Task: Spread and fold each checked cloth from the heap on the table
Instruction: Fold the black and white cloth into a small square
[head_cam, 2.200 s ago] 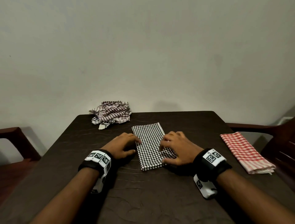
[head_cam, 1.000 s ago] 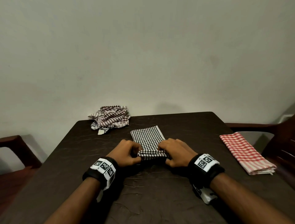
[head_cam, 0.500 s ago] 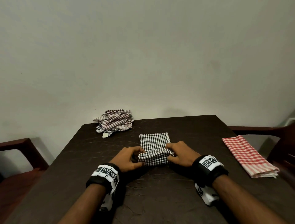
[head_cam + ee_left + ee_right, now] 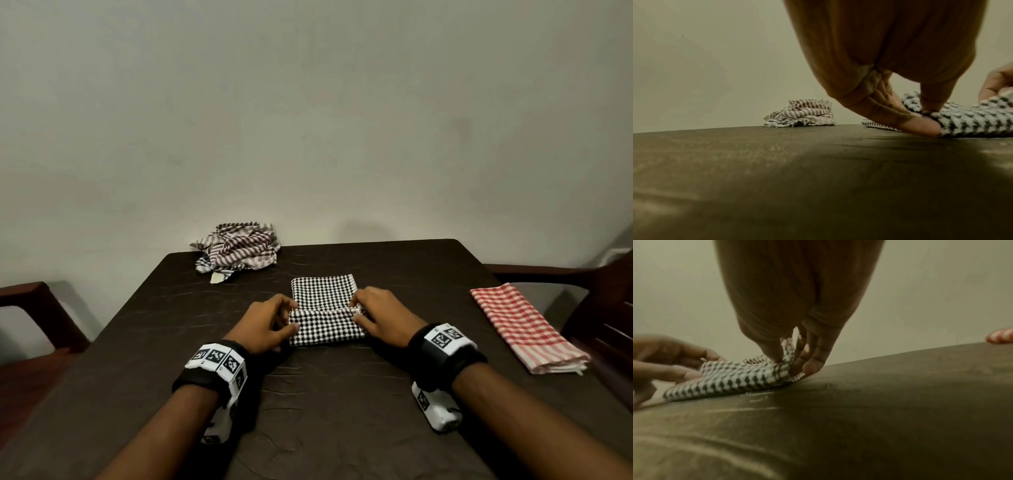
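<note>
A black-and-white checked cloth (image 4: 323, 310) lies mid-table, its near part lifted and turned over toward the far end. My left hand (image 4: 270, 325) pinches the left corner of that raised edge between thumb and fingers (image 4: 929, 100). My right hand (image 4: 380, 318) pinches the right corner (image 4: 786, 352) of the same edge. Both wrists hover just above the dark table (image 4: 342, 394). A crumpled heap of striped and checked cloths (image 4: 238, 250) sits at the far left corner by the wall. In the left wrist view the heap (image 4: 801, 115) shows beyond the fingers.
A folded red-and-white checked cloth (image 4: 524, 327) lies at the table's right edge. Dark wooden chairs stand at the left (image 4: 30, 298) and the right (image 4: 603, 284). A plain wall rises right behind the table's far edge.
Both hands took hold of the cloth's near edge, lifted it and carried it away from me, over the far half. The long strip now reads as about half its former length.
</note>
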